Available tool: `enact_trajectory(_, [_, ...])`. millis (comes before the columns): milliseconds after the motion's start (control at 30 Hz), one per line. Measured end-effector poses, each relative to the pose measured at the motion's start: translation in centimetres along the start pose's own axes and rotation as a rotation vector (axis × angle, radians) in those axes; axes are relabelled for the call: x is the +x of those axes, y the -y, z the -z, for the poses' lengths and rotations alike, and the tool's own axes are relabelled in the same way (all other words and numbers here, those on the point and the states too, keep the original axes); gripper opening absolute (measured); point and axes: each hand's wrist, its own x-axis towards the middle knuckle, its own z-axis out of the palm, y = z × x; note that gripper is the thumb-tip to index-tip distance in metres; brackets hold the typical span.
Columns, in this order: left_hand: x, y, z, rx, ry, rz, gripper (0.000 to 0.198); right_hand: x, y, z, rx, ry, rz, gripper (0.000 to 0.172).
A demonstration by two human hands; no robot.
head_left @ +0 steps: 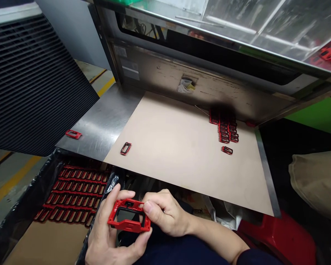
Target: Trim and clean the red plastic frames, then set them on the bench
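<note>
My left hand [113, 235] grips a red plastic frame [129, 227] by its edges, thumb at the lower right and fingers at the left and behind. The frame has a large rectangular opening with a dark inner rim and a small slot above it. My right hand [165, 213] is closed, its thumb and forefinger touching the frame's upper right corner. A small dark sliver shows between its curled fingers; what it is I cannot tell. Both hands are in front of the table's near edge, above my lap.
A beige sheet covers much of the metal table [107, 114]. Single frames lie at the left [73, 134] and left middle [125, 148]; a cluster [224, 129] sits at the back right. Rows of frames [74, 187] fill a lined box at lower left. A black slatted panel [30, 81] stands left.
</note>
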Motion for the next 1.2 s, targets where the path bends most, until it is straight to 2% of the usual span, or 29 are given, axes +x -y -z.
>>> enact_trajectory(133, [0.1, -0.6, -0.3, -0.046, -0.022, 0.003, 0.072, 0.1, 0.1, -0.1, 0.009, -0.012, -0.011, 0.047])
enact_trajectory(267, [0.2, -0.7, -0.4, -0.088, -0.024, -0.035, 0.063, 0.2, 0.1, -0.1, 0.072, -0.003, -0.110, 0.055])
enact_trajectory(433, [0.1, -0.8, -0.4, -0.104, -0.039, -0.063, 0.065, 0.1, -0.3, -0.1, 0.205, 0.035, -0.202, 0.062])
enact_trajectory(733, [-0.1, -1.1, -0.4, -0.186, -0.068, 0.046, 0.073, 0.0, -0.7, -0.1, 0.343, 0.090, -0.224, 0.058])
enact_trajectory(933, [0.3, -1.0, -0.6, -0.183, -0.037, -0.036, 0.070, 0.0, -0.4, 0.1, 0.213, 0.111, -0.132, 0.054])
enact_trajectory(1067, [0.6, -0.2, -0.4, -0.093, 0.009, -0.104, 0.074, 0.2, 0.2, 0.1, 0.060, 0.098, -0.057, 0.042])
enact_trajectory(1133, [0.8, 0.4, -0.2, -0.037, 0.004, -0.152, 0.073, 0.2, 0.5, 0.1, 0.003, 0.102, -0.044, 0.036])
enact_trajectory(1200, [0.9, 0.9, 0.1, -0.035, -0.035, -0.138, 0.073, 0.3, 0.7, 0.0, -0.042, 0.084, -0.044, 0.032])
